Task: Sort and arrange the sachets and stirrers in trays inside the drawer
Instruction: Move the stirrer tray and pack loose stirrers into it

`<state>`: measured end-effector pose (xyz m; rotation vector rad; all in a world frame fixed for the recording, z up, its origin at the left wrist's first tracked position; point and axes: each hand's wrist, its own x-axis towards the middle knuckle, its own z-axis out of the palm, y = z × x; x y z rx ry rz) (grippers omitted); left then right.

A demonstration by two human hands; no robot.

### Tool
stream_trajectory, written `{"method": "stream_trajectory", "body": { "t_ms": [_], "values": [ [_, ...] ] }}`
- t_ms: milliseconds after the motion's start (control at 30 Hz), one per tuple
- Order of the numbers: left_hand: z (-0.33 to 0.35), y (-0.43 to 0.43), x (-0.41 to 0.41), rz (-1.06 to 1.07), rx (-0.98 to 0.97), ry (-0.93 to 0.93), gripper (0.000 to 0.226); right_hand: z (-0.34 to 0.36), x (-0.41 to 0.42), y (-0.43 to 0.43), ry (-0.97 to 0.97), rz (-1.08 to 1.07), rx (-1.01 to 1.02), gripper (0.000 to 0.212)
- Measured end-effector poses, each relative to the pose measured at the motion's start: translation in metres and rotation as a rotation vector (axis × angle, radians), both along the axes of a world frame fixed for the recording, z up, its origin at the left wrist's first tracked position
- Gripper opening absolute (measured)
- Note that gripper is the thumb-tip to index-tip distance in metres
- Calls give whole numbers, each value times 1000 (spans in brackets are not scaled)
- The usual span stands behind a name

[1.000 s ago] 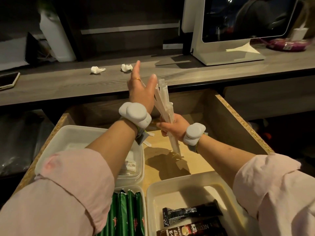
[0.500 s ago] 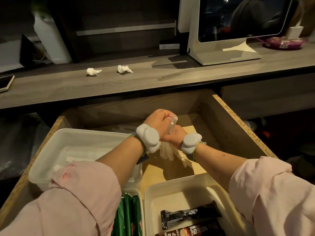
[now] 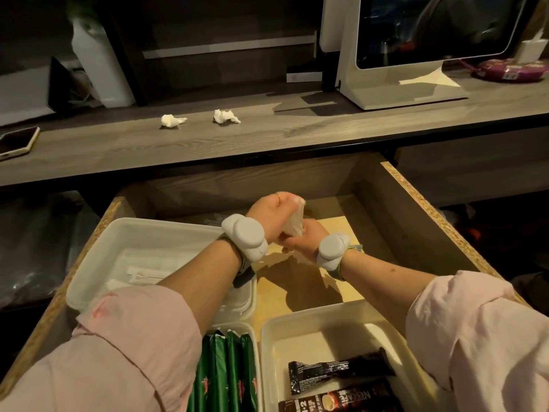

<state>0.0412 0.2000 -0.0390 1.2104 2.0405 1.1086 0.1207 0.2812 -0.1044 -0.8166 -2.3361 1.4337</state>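
Both my hands hold one bundle of white wrapped stirrers (image 3: 294, 223) low over the bare floor of the open wooden drawer (image 3: 427, 215). My left hand (image 3: 274, 210) closes over the bundle's top and my right hand (image 3: 306, 237) grips its lower part. A white tray (image 3: 98, 257) at the left holds a few white stirrers (image 3: 148, 272). Green sachets (image 3: 227, 373) stand in a small near tray. A white tray (image 3: 297, 325) at the near right holds dark coffee sachets (image 3: 338, 371).
A grey wooden counter (image 3: 267, 138) runs above the drawer with two crumpled tissues (image 3: 226, 116), a phone (image 3: 16, 142) at the left and a white screen stand (image 3: 398, 93) at the right. A purple packet (image 3: 511, 71) lies at the far right.
The stirrer bundle came down from upright in front of the counter to low inside the drawer. My left hand went from open beside it to closed over its top.
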Motion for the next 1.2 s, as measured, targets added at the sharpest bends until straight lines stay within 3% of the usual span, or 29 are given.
{"method": "stream_trajectory", "body": {
  "t_ms": [167,267,400,467,633,733,800,900,967,1100,1200],
  "values": [
    [39,-19,-17,162,239,-113,11,40,-28,-23,116,9,157,30],
    [57,-36,-42,410,402,-227,8,63,-50,-50,223,167,90,13],
    [55,-65,-79,635,465,-344,13,62,-69,-67,103,264,27,19],
    [53,-93,-95,685,418,-342,17,58,-81,-80,1,343,123,17],
    [31,-135,-117,575,4,148,20,40,-98,-86,-299,427,568,35],
    [19,-138,-116,389,-273,263,19,32,-96,-86,-403,433,478,40],
    [14,-133,-112,315,-384,259,21,34,-92,-85,-431,488,530,52],
    [17,-125,-107,328,-385,182,30,35,-87,-84,-434,550,632,59],
    [21,-119,-104,353,-371,191,32,37,-85,-82,-402,552,571,52],
    [26,-101,-86,365,-274,219,29,47,-81,-51,-97,194,374,31],
    [33,-80,-71,267,-281,213,32,36,-73,-1,-236,-14,396,31]
  ]
}}
